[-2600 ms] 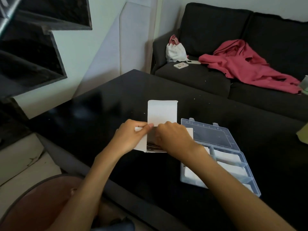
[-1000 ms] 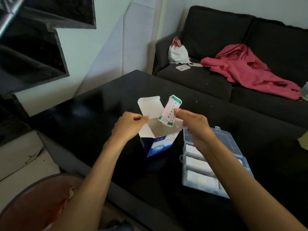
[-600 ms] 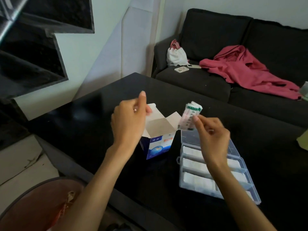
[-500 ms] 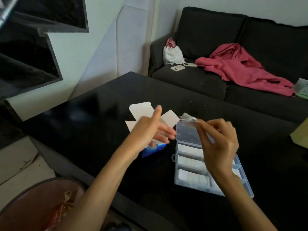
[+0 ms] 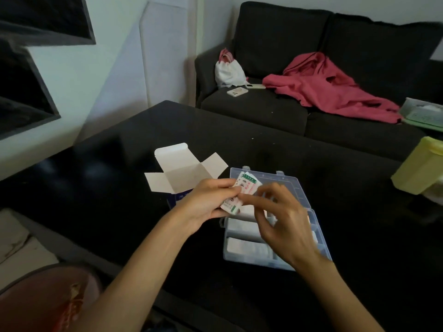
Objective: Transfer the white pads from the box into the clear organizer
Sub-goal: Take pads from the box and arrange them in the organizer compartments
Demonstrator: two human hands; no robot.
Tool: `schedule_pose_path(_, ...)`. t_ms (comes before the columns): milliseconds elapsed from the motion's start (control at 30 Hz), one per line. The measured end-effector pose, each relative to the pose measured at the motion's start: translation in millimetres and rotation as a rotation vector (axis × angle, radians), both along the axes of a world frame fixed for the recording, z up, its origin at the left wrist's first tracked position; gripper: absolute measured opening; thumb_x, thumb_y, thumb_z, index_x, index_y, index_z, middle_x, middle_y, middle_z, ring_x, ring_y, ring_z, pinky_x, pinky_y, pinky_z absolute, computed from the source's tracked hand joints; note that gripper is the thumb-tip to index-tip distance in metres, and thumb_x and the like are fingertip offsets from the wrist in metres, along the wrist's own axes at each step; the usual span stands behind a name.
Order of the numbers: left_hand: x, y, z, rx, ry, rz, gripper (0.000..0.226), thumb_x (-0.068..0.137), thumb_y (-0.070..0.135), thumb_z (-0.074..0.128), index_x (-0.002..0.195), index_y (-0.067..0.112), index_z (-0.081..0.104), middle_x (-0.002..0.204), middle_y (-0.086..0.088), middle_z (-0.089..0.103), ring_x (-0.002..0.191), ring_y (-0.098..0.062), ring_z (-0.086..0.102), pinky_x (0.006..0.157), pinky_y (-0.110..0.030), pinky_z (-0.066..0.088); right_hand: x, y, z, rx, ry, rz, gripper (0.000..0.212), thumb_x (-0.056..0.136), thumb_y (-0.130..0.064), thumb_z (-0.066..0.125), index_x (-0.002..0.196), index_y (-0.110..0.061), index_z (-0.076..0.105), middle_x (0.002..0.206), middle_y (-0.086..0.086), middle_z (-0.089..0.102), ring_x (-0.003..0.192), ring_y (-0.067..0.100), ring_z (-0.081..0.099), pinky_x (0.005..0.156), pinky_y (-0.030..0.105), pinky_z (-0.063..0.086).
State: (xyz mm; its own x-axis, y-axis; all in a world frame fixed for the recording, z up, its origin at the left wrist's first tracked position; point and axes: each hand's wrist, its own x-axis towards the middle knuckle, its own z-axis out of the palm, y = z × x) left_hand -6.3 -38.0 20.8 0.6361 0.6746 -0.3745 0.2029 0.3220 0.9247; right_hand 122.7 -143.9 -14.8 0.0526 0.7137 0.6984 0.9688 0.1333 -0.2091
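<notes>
Since half a second ago both hands have come together over the near left corner of the clear organizer (image 5: 275,238), and the small stack of packets (image 5: 239,192) now sits in the left hand (image 5: 206,202), whose fingers (image 5: 225,189) curl round it. Beside it, the right hand (image 5: 280,221) hovers with its fingers (image 5: 251,200) loosely bent, forefinger and thumb at the edge of the packets; whether they pinch them is blurred. Each packet shows a green band and red print, too small to read. Below the hands the organizer lies open on the black worktop (image 5: 119,188), its lid (image 5: 285,183) laid back and white pads (image 5: 247,246) in its compartments. Just left of it stands the box (image 5: 184,173), flaps spread, its blue side partly hidden; no lettering is legible. Behind the worktop, a red garment (image 5: 330,89) lies on a dark sofa (image 5: 263,109).
</notes>
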Motion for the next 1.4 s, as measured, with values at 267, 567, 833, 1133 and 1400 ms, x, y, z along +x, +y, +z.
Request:
schedule_pose_path(267, 24.4, -20.0, -9.5, 0.178, -0.029, 0.065, 0.036, 0.087, 0.017, 0.066, 0.121, 0.026, 0.059, 0.115, 0.001, 0.067, 0.097, -0.014, 0.067, 0.082, -0.037, 0.057, 5.6, 7.4, 14.4, -0.326, 1.318, -0.223, 0.035, 0.075, -0.041, 0.070, 0.096, -0.014, 0.065, 0.075, -0.004, 0.070, 0.061, 0.008, 0.068, 0.054, 0.019, 0.054)
schedule_pose_path(567, 38.8, -23.6, -11.0, 0.175, 0.047, -0.018, 0.034, 0.093, 0.017, 0.056, 0.127, 0.020, 0.056, 0.111, -0.005, 0.067, 0.094, -0.015, 0.067, 0.078, -0.033, 0.058, 26.7, -3.3, 14.0, -0.385, 1.120, -0.271, 0.013, 0.086, -0.028, 0.064, 0.084, -0.017, 0.071, 0.077, -0.004, 0.069, 0.058, -0.001, 0.065, 0.048, 0.010, 0.045)
schedule_pose_path(833, 32.9, -9.0, -4.6, 0.136, -0.003, 0.048, 0.033, 0.095, 0.013, 0.052, 0.128, 0.015, 0.053, 0.112, -0.002, 0.067, 0.091, -0.015, 0.068, 0.077, -0.034, 0.057, 78.2, -34.5, 36.0, -0.133, 0.792, -0.458, 0.014, 0.079, -0.026, 0.070, 0.089, -0.017, 0.069, 0.079, -0.006, 0.067, 0.065, 0.003, 0.065, 0.052, 0.012, 0.048)
schedule_pose_path(1133, 28.4, -3.8, -8.5, 0.155, 0.029, 0.031, 0.030, 0.095, 0.014, 0.054, 0.124, 0.020, 0.053, 0.105, 0.004, 0.066, 0.085, -0.011, 0.069, 0.070, -0.027, 0.056, 75.2, -29.8, 17.8, -0.261, 0.206, -0.396, 0.017, 0.084, -0.014, 0.067, 0.100, -0.015, 0.073, 0.092, 0.000, 0.072, 0.074, 0.010, 0.065, 0.068, 0.019, 0.051)
schedule_pose_path(1400, 32.3, -7.9, -11.6, 0.124, 0.018, -0.024, 0.031, 0.094, 0.014, 0.054, 0.125, 0.019, 0.054, 0.105, 0.003, 0.068, 0.083, -0.010, 0.070, 0.066, -0.025, 0.057, 70.7, -21.3, -13.7, -0.504, -0.086, -0.411, 0.019, 0.088, -0.032, 0.061, 0.103, -0.025, 0.071, 0.106, -0.006, 0.068, 0.098, 0.010, 0.054, 0.080, 0.022, 0.038)
